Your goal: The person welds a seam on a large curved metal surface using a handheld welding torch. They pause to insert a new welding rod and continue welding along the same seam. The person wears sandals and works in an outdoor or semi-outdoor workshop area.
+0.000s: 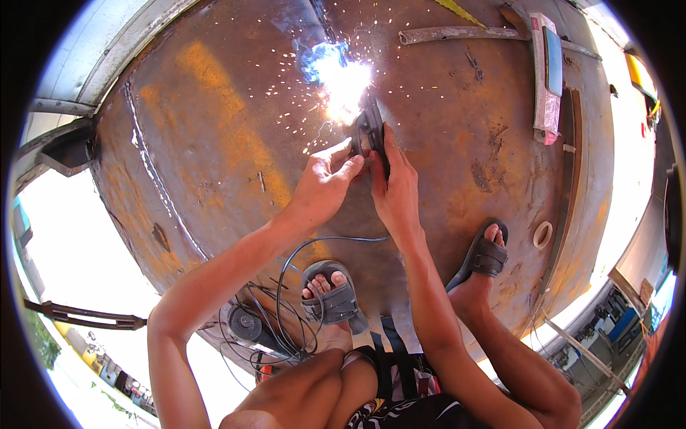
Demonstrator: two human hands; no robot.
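A blinding welding arc (344, 84) burns at the top middle, throwing sparks and bluish smoke. Just below it is a dark, long tool with a gap along its middle, which looks like a welding electrode holder (370, 123). My right hand (396, 184) grips it from the right, fingers laid along its side. From the left, my left hand (325, 179) pinches its lower end between thumb and fingers. The glare hides the tool's tip and the spot where the arc meets the metal. Underneath lies a rusty steel sheet (229, 164).
Both my sandalled feet rest on the sheet. Black cables (282, 307) coil beside a dark round device (244, 325) at lower left. Upper right hold a metal pipe (457, 33), a pink-and-white box (541, 79) and a long bar (572, 179); a pale ring (542, 234) lies lower.
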